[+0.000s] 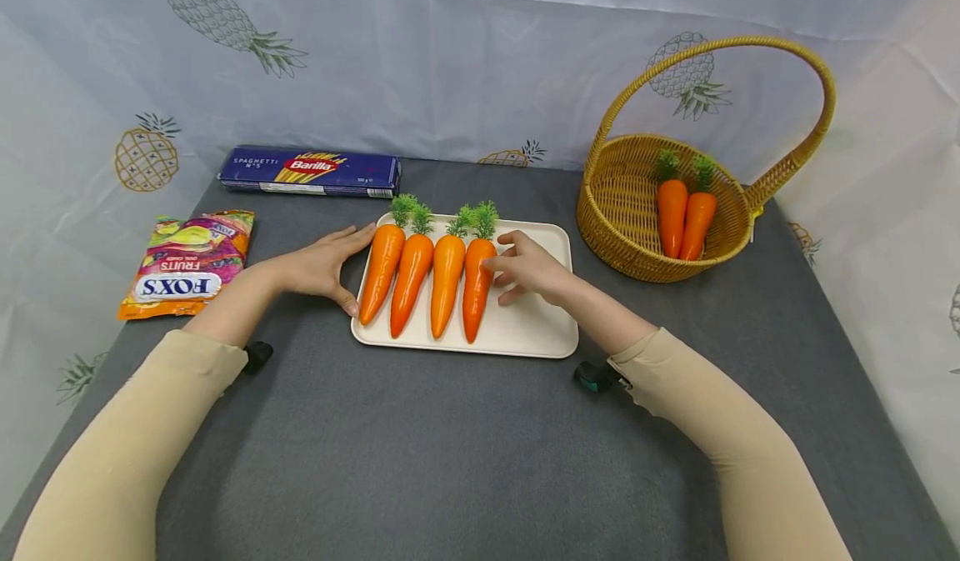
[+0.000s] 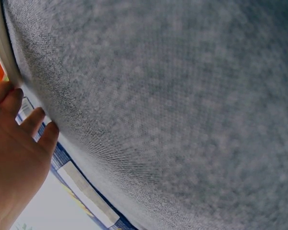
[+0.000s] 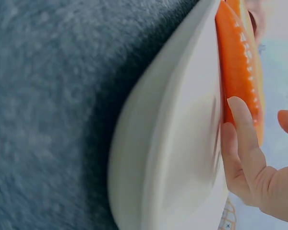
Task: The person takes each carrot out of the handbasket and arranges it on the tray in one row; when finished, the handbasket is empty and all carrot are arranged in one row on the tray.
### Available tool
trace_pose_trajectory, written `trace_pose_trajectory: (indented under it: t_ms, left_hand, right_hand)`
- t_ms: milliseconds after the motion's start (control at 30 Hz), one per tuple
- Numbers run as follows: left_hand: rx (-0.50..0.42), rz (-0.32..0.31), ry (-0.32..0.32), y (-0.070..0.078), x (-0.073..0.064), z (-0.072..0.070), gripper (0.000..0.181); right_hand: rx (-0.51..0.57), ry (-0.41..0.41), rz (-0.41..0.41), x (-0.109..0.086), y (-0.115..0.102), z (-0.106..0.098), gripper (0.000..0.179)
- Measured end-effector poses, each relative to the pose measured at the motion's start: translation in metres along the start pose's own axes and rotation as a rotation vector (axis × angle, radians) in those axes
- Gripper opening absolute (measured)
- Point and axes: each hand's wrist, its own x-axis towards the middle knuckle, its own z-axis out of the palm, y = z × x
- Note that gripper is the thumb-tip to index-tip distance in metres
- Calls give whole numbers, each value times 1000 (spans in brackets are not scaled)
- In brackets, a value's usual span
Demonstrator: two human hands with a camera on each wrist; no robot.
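Observation:
A cream tray [image 1: 536,328] lies in the middle of the table, with several orange toy carrots side by side on it, green tops toward the back. My left hand [image 1: 318,265] rests at the tray's left edge, thumb by the near corner and fingers spread along the leftmost carrot [image 1: 382,271]. In the left wrist view the fingertips [image 2: 50,129] reach beside the tray's rim. Over the tray's right half is my right hand [image 1: 528,267], its fingers loosely bent and fingertips right at the rightmost carrot [image 1: 477,290]. The right wrist view shows thumb and fingers apart beside that carrot [image 3: 237,62].
A wicker basket [image 1: 645,265] with a tall handle stands at the back right, holding two more carrots [image 1: 697,223]. Behind the tray lies a blue spaghetti box [image 1: 307,173]. A candy bag [image 1: 187,265] sits at the left, beside my left forearm. A pineapple-patterned curtain hangs behind the table.

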Motion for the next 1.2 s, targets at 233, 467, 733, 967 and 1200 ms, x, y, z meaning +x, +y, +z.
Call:
trace_pose_trajectory:
  t_ms: [233,467,733,967,1200]
  left_hand:
    - [3,2,3,-1,1,1,136]
    - [5,3,7,-2,1,1,136]
    - [9,-9,1,-1,1,0,136]
    - [11,-15,-2,-1,1,0,135]
    - [11,-10,3,-1,1,0,136]
  right_hand:
    - [-7,11,-24,-3,-4,-9,63]
    - [-31,73,-105,-6,-8,-20,53]
    - [0,111,-170,-13,-15,-35,48]
    - [10,159,-213,-19,-20,-51,44]
    - [4,190,-238,-29,-25,-63,44]
